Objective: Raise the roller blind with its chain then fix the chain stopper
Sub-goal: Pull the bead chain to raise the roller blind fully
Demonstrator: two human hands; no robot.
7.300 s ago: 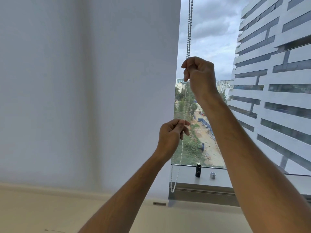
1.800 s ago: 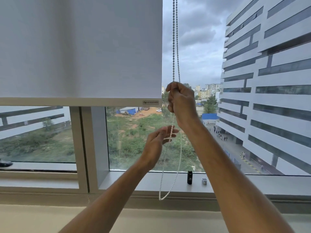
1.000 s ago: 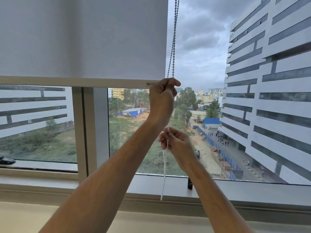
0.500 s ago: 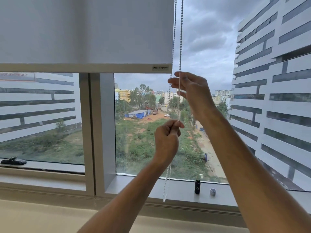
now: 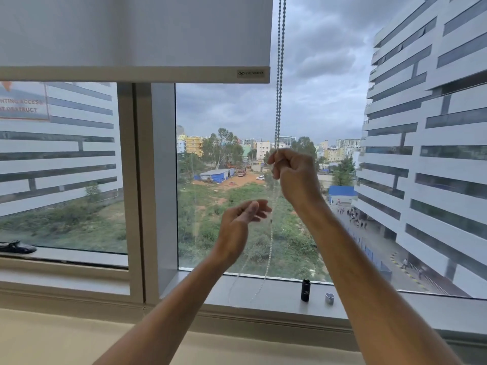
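The white roller blind (image 5: 137, 32) is drawn up, its bottom bar (image 5: 131, 74) crossing the top of the window. A beaded chain (image 5: 279, 75) hangs in two strands just right of the blind. My right hand (image 5: 295, 175) is closed around the chain at mid-height. Below it the chain's loop (image 5: 267, 259) swings blurred down to the sill. My left hand (image 5: 241, 225) is lower and to the left, fingers apart, holding nothing, close beside the loop. I cannot make out a chain stopper.
A small black cylinder (image 5: 305, 290) and a little pale object (image 5: 329, 298) stand on the window sill (image 5: 263, 291) under my right arm. A vertical window frame post (image 5: 147, 185) is at left. A dark latch (image 5: 15, 246) lies on the left sill.
The blind has risen from fully down. In the last half second my left hand let go of the chain and opened; my right hand closed on the strands and pulled downward.
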